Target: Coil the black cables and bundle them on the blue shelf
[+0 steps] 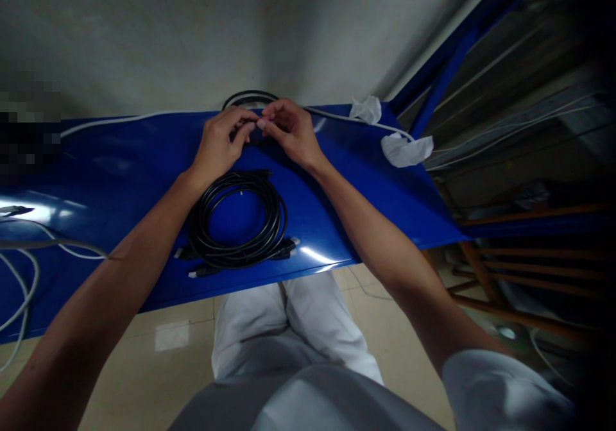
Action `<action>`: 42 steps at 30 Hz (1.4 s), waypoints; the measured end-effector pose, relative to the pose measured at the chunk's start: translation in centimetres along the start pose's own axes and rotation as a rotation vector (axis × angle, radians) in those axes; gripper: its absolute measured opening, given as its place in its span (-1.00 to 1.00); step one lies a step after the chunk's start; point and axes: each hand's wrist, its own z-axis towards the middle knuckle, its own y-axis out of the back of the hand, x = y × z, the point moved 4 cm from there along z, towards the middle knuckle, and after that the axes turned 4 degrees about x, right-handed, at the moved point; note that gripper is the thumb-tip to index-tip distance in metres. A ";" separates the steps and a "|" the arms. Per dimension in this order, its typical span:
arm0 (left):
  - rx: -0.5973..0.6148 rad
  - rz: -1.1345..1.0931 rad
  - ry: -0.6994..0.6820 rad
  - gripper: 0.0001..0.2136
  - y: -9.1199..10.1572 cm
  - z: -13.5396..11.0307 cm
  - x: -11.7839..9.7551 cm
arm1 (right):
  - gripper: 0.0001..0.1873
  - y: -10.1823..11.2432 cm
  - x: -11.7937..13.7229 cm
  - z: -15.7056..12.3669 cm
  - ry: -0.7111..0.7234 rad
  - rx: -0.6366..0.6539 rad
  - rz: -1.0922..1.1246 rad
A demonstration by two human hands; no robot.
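Near the back edge of the blue table (337,187), my left hand (224,139) and my right hand (294,133) meet fingertip to fingertip. Both are closed in a pinch; whatever lies between the fingertips is too small and dark to make out. Behind them a black cable loop (250,92) arcs up against the wall, partly hidden by my hands. Closer to me, coiled black cables (237,261) lie flat on the table, their plug ends sticking out at the lower left, lower right and top.
White cables (22,270) lie at the left, and another white cable (139,118) runs along the back edge. Crumpled white paper (408,150) sits at the right end. A blue metal frame (443,75) and a wooden chair (543,269) stand to the right. The wall (192,46) rises behind.
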 end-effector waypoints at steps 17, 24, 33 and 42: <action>-0.004 0.007 0.009 -0.78 -0.5 0.1 1.0 | -0.42 0.6 -1.1 0.3 0.056 -0.096 -0.028; -0.009 0.015 0.018 -0.76 -0.7 0.1 1.5 | -0.39 0.5 -0.7 0.1 0.039 -0.075 -0.024; -0.028 0.056 0.015 -0.87 -0.6 0.1 2.0 | -0.41 0.0 0.5 -0.6 0.020 0.045 -0.052; -0.023 0.054 0.002 -0.89 -0.6 0.0 1.9 | -0.46 0.1 -0.3 -0.5 0.042 -0.014 -0.094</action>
